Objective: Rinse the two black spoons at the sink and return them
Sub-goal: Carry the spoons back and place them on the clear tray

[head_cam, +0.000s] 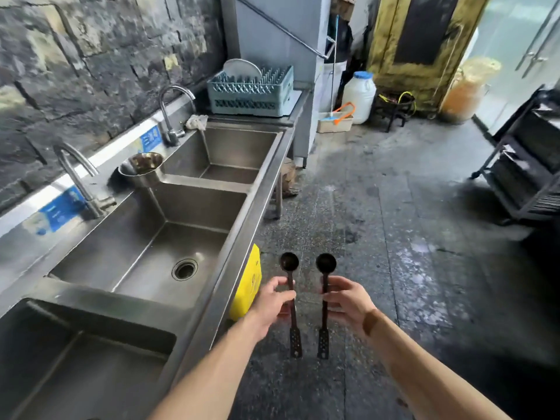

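Beside a steel three-basin sink (pixel 242 207), over wet speckled floor, two black spoons are held side by side, bowls forward, perforated handle ends toward the person. Left hand (pixel 272 301) pinches the left spoon (pixel 290 262) mid-handle; right hand (pixel 348 301) pinches the right spoon (pixel 325 262) likewise.

2 bare forearms, no sleeves; left hand (pixel 272 301) and right hand (pixel 348 301) ungloved, no rings or watch visible.

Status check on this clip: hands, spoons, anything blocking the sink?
Left hand grips left spoon, right hand grips right spoon. Both over floor, beside middle basin. Basin bare, nothing in the way.
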Demonstrator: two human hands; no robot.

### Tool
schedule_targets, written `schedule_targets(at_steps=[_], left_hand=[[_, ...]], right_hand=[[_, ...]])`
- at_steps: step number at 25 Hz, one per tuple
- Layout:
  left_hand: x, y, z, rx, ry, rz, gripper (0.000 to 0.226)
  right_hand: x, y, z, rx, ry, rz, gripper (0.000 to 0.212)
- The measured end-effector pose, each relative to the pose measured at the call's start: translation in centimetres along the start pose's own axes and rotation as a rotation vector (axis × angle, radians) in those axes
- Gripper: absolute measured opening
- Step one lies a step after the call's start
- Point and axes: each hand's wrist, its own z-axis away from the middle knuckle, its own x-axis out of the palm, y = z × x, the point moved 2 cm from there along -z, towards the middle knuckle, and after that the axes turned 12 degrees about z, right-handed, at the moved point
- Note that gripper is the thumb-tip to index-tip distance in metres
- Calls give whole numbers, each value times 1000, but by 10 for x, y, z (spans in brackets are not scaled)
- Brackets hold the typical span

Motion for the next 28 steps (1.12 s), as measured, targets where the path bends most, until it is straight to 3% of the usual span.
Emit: schedule_targets(at_steps=[8,12,28], left_hand=[[171,-8,-42,-74,-215,-177,23],[250,-23,-52,-135,-360,-230,20],[492,-44,-88,-288,-953,-570,15]], right_hand=[[-170,33,16,-12,229,-171,35],[-240,59,36,-12,339,-316,42],[-393,107,81,50,813,-535,34]])
